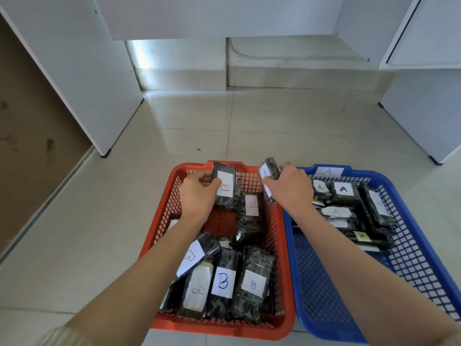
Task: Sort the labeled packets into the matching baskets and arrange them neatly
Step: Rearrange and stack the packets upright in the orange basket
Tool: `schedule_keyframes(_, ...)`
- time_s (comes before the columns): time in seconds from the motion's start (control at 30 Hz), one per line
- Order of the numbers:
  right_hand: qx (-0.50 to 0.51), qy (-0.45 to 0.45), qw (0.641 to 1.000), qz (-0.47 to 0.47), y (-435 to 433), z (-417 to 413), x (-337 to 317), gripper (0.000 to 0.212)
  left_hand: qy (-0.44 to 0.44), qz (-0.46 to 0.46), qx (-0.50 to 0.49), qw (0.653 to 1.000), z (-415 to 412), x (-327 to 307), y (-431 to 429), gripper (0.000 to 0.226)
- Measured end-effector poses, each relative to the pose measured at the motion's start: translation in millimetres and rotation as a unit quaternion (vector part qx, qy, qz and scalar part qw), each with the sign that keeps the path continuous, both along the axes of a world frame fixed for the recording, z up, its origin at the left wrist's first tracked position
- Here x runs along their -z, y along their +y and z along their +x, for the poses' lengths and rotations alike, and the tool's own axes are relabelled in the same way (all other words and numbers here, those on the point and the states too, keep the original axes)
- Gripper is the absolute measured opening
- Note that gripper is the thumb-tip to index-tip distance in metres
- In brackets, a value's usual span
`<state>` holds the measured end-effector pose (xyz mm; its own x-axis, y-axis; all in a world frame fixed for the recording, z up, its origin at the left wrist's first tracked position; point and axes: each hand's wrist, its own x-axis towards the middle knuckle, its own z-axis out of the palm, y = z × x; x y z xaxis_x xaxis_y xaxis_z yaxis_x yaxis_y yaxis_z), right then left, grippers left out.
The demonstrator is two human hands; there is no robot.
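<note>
b packet (pixel 225 186) in left fingers (pixel 210 182), second packet (pixel 269 171) in right fingers (pixel 287 169).

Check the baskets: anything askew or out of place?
Yes. In the red basket, one B packet lies tilted across the front row, label slanted. The A packets in the blue basket overlap loosely.

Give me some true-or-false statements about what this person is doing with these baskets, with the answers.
1. The left hand holds a packet labelled B. True.
2. The right hand is empty. False: it grips a dark packet.
3. The blue basket holds packets labelled A. True.
4. The red basket sits right of the blue one. False: it sits on its left.
5. Both baskets stand on a table. False: they stand on a tiled floor.
</note>
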<state>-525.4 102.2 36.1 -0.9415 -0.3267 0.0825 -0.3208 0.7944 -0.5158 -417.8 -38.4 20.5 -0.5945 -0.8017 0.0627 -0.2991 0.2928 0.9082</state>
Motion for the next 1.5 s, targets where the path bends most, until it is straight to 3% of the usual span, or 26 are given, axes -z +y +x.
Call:
schedule_keyframes(0.1, 0.057, -0.031, 0.989, -0.131, 18, -8, -4, 0.044, -0.012, -0.038, 0.067, 0.997, -16, 1, 21, 0.021)
schedule_keyframes(0.23, 0.055, -0.044, 0.977, -0.203, 32, -12, -7, 0.049, -0.041, -0.086, 0.123, 0.988, -35, 10, 41, 0.029)
schedule_keyframes(0.5, 0.0, -0.068, 0.972, -0.227, 42, -11, -8, 0.047, -0.153, -0.121, 0.146, 0.97, -46, 38, 59, 0.023)
schedule_keyframes(0.63, -0.001, -0.068, 0.971, -0.23, 40, -11, -4, 0.05, -0.221, -0.159, 0.23, 0.934, -40, 43, 60, 0.046)
schedule_keyframes(0.83, 0.002, -0.067, 0.973, -0.222, 37, -13, 5, 0.048, -0.265, -0.167, 0.303, 0.9, -32, 48, 49, 0.062)
schedule_keyframes(1.03, -0.002, -0.072, 0.975, -0.212, 37, -10, 7, 0.048, -0.28, -0.23, 0.24, 0.901, -30, 51, 53, 0.041)
schedule_keyframes(1.2, -0.009, -0.077, 0.976, -0.205, 36, -6, 3, 0.049, -0.305, -0.223, 0.209, 0.902, -25, 46, 51, 0.03)
schedule_keyframes(1.37, -0.016, -0.071, 0.979, -0.191, 37, -2, 1, 0.045, -0.328, -0.181, 0.26, 0.89, -17, 37, 44, 0.047)
schedule_keyframes(1.5, -0.015, -0.097, 0.978, -0.186, 28, 3, 1, 0.038, -0.39, -0.162, 0.344, 0.838, -11, 31, 36, 0.067)
